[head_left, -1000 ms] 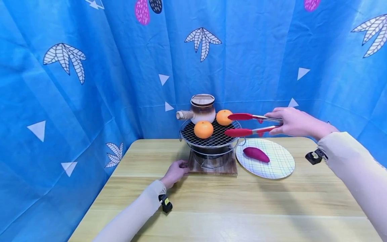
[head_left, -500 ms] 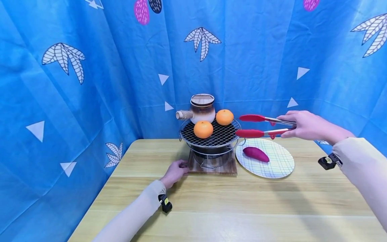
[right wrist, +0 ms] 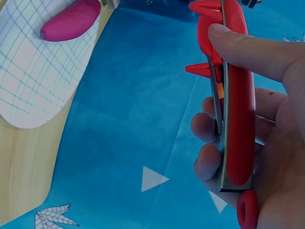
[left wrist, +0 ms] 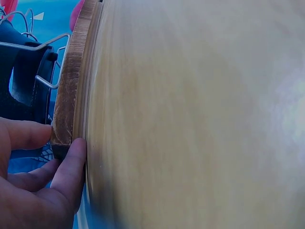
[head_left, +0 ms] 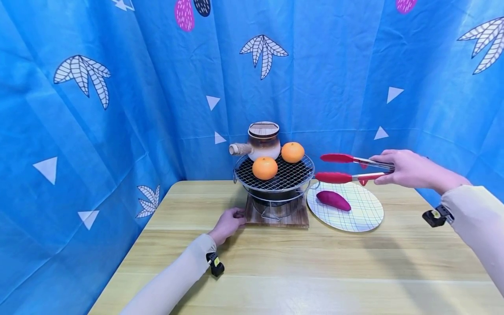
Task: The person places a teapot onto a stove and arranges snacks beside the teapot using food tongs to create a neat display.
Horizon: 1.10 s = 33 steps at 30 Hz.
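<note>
My right hand (head_left: 413, 168) grips a pair of red-tipped metal tongs (head_left: 336, 177) by the handle end. The tips stand spread apart with nothing between them, above the plate's far side. In the right wrist view the thumb and curled fingers wrap the tongs (right wrist: 239, 119). My left hand (head_left: 227, 225) pinches the left front corner of a dark wooden board (left wrist: 71, 81) under a small grill (head_left: 271, 186). Two oranges (head_left: 265, 168) sit on the grill's wire mesh, in front of and beside a clay pot (head_left: 264, 144) with a lid and side handle.
A white checked oval plate (head_left: 364, 210) lies right of the grill, bearing a purple sweet potato (head_left: 333, 201). All stand on a light wooden table (head_left: 275, 271). A blue patterned curtain (head_left: 334, 78) hangs behind and at the sides.
My right hand has drawn the tongs to the right and slightly down, away from the rear orange. The left hand and the things on the grill stay put.
</note>
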Each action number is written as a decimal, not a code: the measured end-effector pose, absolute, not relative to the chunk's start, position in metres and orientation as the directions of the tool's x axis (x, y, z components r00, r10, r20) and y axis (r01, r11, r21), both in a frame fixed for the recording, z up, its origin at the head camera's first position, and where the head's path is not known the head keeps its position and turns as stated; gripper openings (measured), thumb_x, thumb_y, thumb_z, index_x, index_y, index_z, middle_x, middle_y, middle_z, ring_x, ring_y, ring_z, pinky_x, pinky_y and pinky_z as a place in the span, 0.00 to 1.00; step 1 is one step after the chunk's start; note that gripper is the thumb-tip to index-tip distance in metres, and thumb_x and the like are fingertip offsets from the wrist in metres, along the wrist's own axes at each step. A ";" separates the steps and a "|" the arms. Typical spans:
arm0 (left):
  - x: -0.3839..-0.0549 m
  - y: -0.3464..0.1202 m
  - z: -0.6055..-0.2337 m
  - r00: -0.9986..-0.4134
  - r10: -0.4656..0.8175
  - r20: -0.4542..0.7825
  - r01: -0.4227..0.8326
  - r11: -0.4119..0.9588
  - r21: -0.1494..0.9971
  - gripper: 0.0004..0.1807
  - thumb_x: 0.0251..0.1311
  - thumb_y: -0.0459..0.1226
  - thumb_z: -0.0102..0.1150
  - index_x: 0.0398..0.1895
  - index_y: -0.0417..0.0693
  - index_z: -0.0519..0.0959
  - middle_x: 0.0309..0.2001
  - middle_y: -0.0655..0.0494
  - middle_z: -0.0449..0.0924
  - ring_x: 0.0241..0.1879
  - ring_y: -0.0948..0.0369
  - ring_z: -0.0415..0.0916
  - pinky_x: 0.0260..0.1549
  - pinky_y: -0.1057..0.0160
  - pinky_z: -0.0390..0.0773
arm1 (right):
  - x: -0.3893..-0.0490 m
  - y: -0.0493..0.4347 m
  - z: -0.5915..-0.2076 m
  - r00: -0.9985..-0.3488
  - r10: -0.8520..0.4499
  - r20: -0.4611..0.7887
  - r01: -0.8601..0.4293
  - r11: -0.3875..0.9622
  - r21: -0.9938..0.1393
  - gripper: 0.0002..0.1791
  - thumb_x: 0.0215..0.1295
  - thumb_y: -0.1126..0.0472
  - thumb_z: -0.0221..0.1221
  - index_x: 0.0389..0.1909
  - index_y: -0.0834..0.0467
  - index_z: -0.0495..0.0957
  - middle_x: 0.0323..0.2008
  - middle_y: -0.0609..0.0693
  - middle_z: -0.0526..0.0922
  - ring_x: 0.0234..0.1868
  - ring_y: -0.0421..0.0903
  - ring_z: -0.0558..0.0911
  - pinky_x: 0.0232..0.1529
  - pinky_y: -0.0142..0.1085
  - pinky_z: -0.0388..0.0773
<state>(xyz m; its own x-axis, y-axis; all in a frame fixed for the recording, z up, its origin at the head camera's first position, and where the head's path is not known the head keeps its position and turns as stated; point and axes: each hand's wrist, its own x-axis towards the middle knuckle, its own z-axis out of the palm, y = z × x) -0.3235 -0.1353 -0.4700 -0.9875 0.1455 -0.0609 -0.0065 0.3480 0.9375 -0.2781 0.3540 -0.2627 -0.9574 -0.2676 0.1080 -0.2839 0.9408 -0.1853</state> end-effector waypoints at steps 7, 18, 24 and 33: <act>-0.325 -0.135 -0.471 -0.988 0.141 -0.066 -0.015 0.332 0.943 0.25 0.63 0.26 0.59 0.64 0.30 0.71 0.49 0.39 0.79 0.40 0.55 0.84 0.46 0.60 0.87 | -0.278 0.362 -0.274 -0.962 -0.257 0.090 -0.270 0.943 -0.194 0.52 0.51 0.35 0.71 0.69 0.65 0.69 0.64 0.75 0.68 0.60 0.75 0.68 0.45 0.68 0.78; -0.324 -0.135 -0.472 -0.988 0.144 -0.064 -0.013 0.335 0.942 0.25 0.63 0.26 0.59 0.64 0.30 0.71 0.49 0.39 0.79 0.41 0.55 0.84 0.46 0.60 0.87 | -0.276 0.371 -0.291 -0.967 -0.247 0.064 -0.254 0.949 -0.188 0.51 0.53 0.39 0.72 0.69 0.68 0.68 0.64 0.78 0.67 0.62 0.78 0.66 0.49 0.73 0.75; -0.323 -0.136 -0.472 -0.986 0.150 -0.065 -0.012 0.334 0.942 0.25 0.63 0.26 0.59 0.64 0.29 0.70 0.49 0.38 0.79 0.41 0.54 0.84 0.47 0.59 0.87 | -0.274 0.376 -0.303 -0.971 -0.234 0.041 -0.237 0.950 -0.202 0.53 0.52 0.35 0.70 0.69 0.68 0.68 0.65 0.79 0.66 0.63 0.79 0.64 0.52 0.75 0.72; -0.323 -0.136 -0.469 -0.986 0.148 -0.070 -0.015 0.345 0.938 0.25 0.63 0.26 0.59 0.64 0.30 0.71 0.49 0.39 0.79 0.41 0.55 0.84 0.47 0.59 0.87 | -0.275 0.381 -0.319 -0.973 -0.227 0.030 -0.228 0.951 -0.206 0.51 0.50 0.37 0.72 0.67 0.67 0.71 0.64 0.78 0.68 0.63 0.79 0.65 0.50 0.75 0.73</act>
